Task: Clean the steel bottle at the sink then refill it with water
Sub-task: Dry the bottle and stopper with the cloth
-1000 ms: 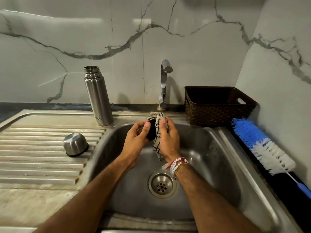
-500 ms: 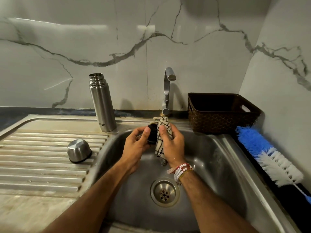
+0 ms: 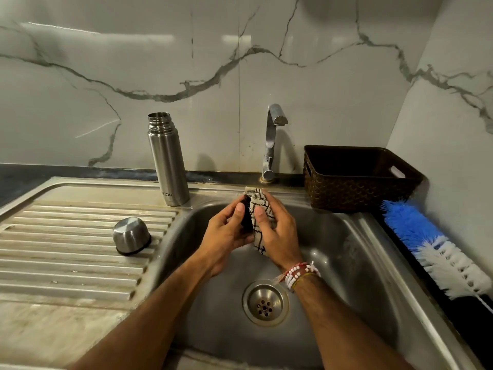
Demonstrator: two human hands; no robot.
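Both hands are over the sink (image 3: 354,249), close together, just in front of the tap (image 3: 271,140). The L hand (image 3: 226,237) holds a small black thing (image 3: 245,218), thumb on top & fingers curled under it. I can't tell what the black thing is. The R hand (image 3: 281,236) grips a white cloth (image 3: 261,206) w/ black lines. The cloth is pressed on the black thing, & a bit of it hangs down under the hand. The R wrist has bead bands (image 3: 297,273).

The steel bottle (image 3: 168,161) stands up straight on the sink's back edge, left of the tap, w/ its top open, apart from both hands. The round steel cap (image 3: 131,235) sits mouth-down on the ribbed tray (image 3: 66,263) at the left. A brown basket (image 3: 357,193) is right of the tap, & a blue & white brush (image 3: 432,247) lies near it
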